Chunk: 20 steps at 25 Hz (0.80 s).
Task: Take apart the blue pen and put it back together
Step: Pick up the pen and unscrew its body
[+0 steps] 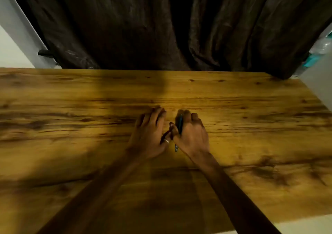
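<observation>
The blue pen (180, 124) lies lengthwise under my right hand (192, 135), pointing away from me, its silvery tip (176, 148) sticking out below the hand toward me. My right hand's fingers and thumb are curled around the pen's barrel, low over the wooden table (71, 108). My left hand (150, 135) rests flat beside it on the left, fingers stretched forward and holding nothing, a ring on its thumb. The two thumbs nearly touch. Most of the pen is hidden by my right hand.
A dark brown curtain (161, 27) hangs just behind the table's far edge. A pale wall and frame (16, 36) stand at the left. Some teal and clear items (319, 54) show at the far right beyond the table corner.
</observation>
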Each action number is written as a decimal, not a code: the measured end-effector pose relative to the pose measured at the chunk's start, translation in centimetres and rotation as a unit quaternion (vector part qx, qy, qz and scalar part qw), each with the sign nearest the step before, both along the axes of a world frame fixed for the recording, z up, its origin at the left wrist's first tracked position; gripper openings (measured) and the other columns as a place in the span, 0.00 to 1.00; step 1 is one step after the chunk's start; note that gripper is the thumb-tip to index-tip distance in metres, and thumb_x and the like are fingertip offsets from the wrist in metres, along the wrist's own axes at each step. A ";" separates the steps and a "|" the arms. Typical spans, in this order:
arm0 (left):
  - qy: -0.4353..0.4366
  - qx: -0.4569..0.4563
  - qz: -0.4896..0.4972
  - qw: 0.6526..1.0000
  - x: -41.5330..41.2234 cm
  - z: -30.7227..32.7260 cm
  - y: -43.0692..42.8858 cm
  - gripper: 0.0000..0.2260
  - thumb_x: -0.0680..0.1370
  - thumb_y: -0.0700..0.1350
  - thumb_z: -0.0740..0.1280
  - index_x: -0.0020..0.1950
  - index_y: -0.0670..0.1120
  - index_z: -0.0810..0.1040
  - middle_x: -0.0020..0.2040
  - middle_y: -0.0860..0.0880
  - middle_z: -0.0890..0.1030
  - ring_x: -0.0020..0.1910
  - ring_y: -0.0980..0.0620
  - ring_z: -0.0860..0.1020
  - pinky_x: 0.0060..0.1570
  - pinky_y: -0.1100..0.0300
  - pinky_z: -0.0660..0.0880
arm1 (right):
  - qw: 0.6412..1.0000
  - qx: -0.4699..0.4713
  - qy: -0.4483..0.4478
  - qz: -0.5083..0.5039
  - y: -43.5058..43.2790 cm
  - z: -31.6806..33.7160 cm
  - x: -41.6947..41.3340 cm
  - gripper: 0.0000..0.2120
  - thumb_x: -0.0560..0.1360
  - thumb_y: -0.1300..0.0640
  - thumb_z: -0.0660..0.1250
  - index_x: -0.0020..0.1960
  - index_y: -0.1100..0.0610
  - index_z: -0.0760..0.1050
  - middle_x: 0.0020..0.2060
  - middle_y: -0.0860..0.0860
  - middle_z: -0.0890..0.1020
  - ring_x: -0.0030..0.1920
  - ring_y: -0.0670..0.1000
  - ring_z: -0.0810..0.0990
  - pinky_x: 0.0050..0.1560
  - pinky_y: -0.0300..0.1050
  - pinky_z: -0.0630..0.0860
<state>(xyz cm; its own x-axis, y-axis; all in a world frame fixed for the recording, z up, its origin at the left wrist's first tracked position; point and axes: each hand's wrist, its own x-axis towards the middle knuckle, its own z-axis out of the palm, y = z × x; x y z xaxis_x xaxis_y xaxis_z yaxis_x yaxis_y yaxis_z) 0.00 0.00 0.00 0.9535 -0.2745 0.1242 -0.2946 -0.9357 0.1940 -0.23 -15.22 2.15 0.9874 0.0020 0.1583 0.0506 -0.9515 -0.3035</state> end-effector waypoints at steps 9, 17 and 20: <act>-0.079 0.019 -0.016 0.997 0.4 -1.0 0.0 0.36 0.71 0.61 0.58 0.78 0.48 0.61 0.77 0.46 0.65 0.74 0.44 0.65 0.70 0.46 0.64 | 0.992 -0.057 -0.098 0.046 -0.5 -2.5 3.2 0.19 0.74 0.43 0.63 0.56 0.56 0.74 0.49 0.56 0.83 0.49 0.62 0.83 0.39 0.47 0.73; -0.154 0.019 -0.019 0.988 -0.2 -1.9 0.2 0.34 0.75 0.61 0.62 0.77 0.48 0.61 0.75 0.47 0.66 0.71 0.46 0.67 0.67 0.48 0.68 | 0.990 -0.062 -0.116 0.044 -0.6 -2.3 2.3 0.16 0.68 0.44 0.67 0.45 0.57 0.79 0.38 0.55 0.79 0.43 0.59 0.78 0.38 0.46 0.69; -0.152 0.003 -0.019 0.988 -1.0 -1.9 0.4 0.32 0.77 0.61 0.62 0.77 0.48 0.63 0.74 0.48 0.68 0.71 0.47 0.68 0.66 0.49 0.69 | 0.991 -0.059 -0.110 0.045 -0.5 -2.1 1.7 0.15 0.69 0.45 0.69 0.36 0.57 0.75 0.33 0.53 0.76 0.41 0.57 0.77 0.37 0.46 0.70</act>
<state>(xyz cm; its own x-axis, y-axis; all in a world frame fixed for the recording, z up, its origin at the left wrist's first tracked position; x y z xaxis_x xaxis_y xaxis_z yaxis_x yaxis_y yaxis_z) -0.98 0.36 -1.89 0.8614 -0.3104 0.4020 -0.3726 -0.9241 0.0850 1.49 -15.74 0.02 0.9239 0.1188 0.3636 0.1888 -0.9683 -0.1634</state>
